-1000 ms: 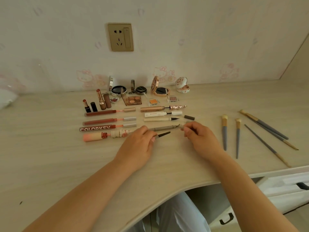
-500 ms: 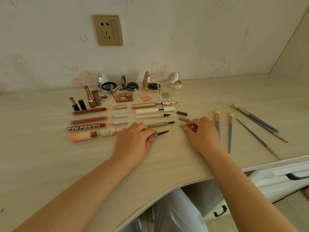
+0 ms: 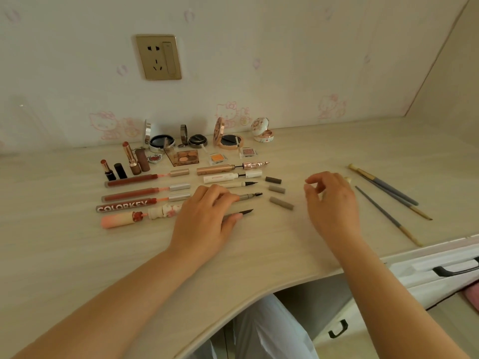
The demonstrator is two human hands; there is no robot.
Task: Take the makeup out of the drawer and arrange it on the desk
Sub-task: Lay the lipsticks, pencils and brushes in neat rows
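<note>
Your left hand (image 3: 204, 218) lies flat on the tabletop (image 3: 64, 255), fingers straight, pressing down on the dark-tipped pen (image 3: 239, 213) in the front row. Your right hand (image 3: 333, 203) floats above the tabletop with loose, half-bent fingers and holds nothing. The makeup is out and lined up in rows.

To do this step well, I think you should nudge the pen so it lies straight like the brow pen (image 3: 250, 196) behind it, then set its cap in line. Push softly so the rows do not roll.

I count three gray caps (image 3: 281, 203) beside the pens, three long lip glosses (image 3: 131, 180) on the left, and three brushes (image 3: 388, 213) plainly seen on the right. More may hide behind your right hand.
</note>
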